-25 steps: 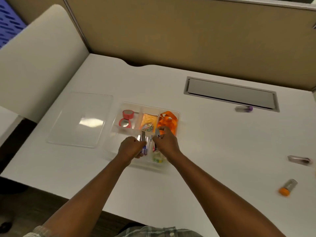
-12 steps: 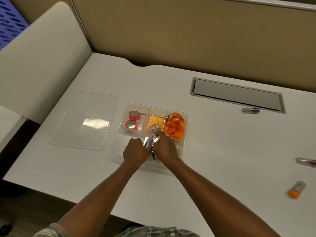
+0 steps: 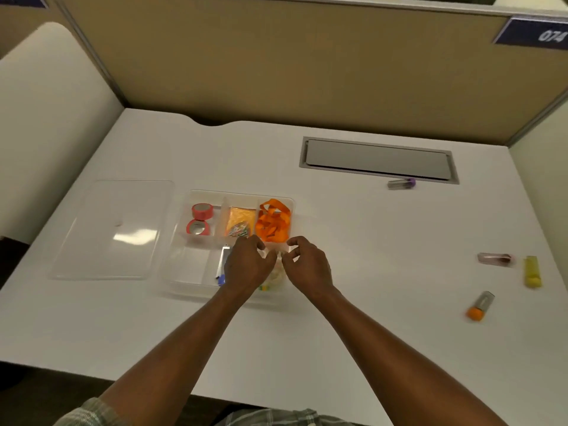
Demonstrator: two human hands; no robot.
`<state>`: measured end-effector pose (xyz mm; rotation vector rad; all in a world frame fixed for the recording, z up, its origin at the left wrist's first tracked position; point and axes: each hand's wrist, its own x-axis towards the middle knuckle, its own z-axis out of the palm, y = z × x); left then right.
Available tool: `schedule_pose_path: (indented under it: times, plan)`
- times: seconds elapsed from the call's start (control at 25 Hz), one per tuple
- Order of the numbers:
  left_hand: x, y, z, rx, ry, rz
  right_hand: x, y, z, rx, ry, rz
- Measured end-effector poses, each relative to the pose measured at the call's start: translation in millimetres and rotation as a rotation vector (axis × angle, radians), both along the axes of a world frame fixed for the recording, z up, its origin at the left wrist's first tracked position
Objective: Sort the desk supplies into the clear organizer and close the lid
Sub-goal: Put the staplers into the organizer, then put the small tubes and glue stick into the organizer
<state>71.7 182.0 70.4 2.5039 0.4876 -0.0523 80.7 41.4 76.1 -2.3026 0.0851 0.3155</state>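
The clear organizer (image 3: 181,241) lies on the white desk, lid off. Its back compartments hold two red tape rolls (image 3: 201,218), an orange pad with paper clips (image 3: 239,222) and an orange ribbon (image 3: 273,221). A silver and blue item (image 3: 223,262) lies in a front compartment, partly under my left hand (image 3: 247,264). My right hand (image 3: 309,262) hovers at the organizer's right front corner. Both hands have loosely curled fingers and hold nothing. The clear lid (image 3: 113,229) lies flat to the left of the organizer.
Loose on the desk's right side are a purple-capped tube (image 3: 401,183), a dark clear piece (image 3: 495,259), a yellow tube (image 3: 532,272) and an orange-capped tube (image 3: 480,306). A grey cable hatch (image 3: 378,159) sits at the back. Tan partition walls enclose the desk.
Both hands held silver and blue items over the front compartments; now the items lie in the organizer and the hands have let go and drawn slightly apart.
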Motion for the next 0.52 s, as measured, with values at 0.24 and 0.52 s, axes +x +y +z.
schedule_pose_path:
  times: [0.24,0.52]
  plan:
    - [15,-109,6,-0.049,0.008,-0.188,-12,-109,-4,-0.005,0.006,-0.185]
    - [15,-250,-11,-0.107,0.146,-0.449,-32,-258,-19,-0.156,-0.023,-0.448]
